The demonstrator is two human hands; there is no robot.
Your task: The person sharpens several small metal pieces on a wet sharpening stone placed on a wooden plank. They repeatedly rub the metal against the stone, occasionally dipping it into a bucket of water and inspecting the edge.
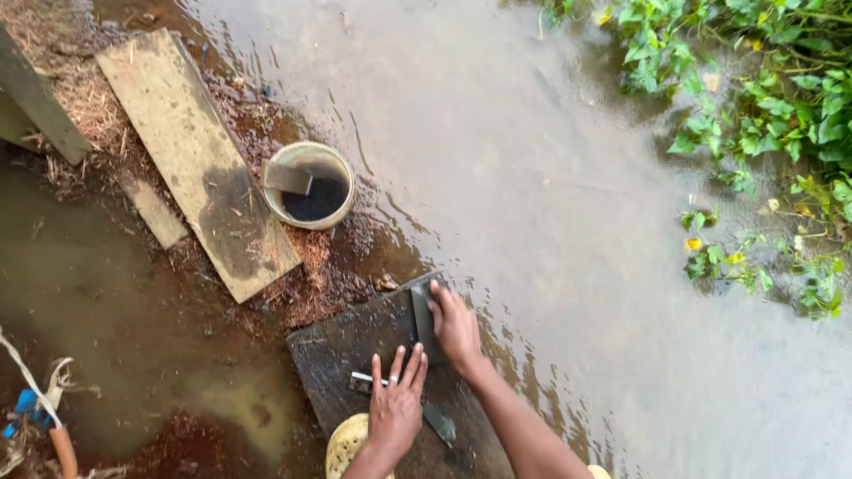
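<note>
A dark wet wooden board (342,355) lies at the edge of the muddy water. My left hand (397,406) presses flat, fingers spread, on a metal knife (441,426) that lies across the board; its other end (359,383) shows left of the fingers. My right hand (455,325) is closed on a dark grey rectangular stone (422,312) at the board's far end, just beyond my left fingertips.
A round pale bucket (308,184) with dark water and a flat grey piece stands beyond the board. A long pale plank (191,155) lies left of it on wet debris. Brown water (550,177) spreads right, green plants (763,106) at its far side. A yellowish round object (344,445) sits by my left wrist.
</note>
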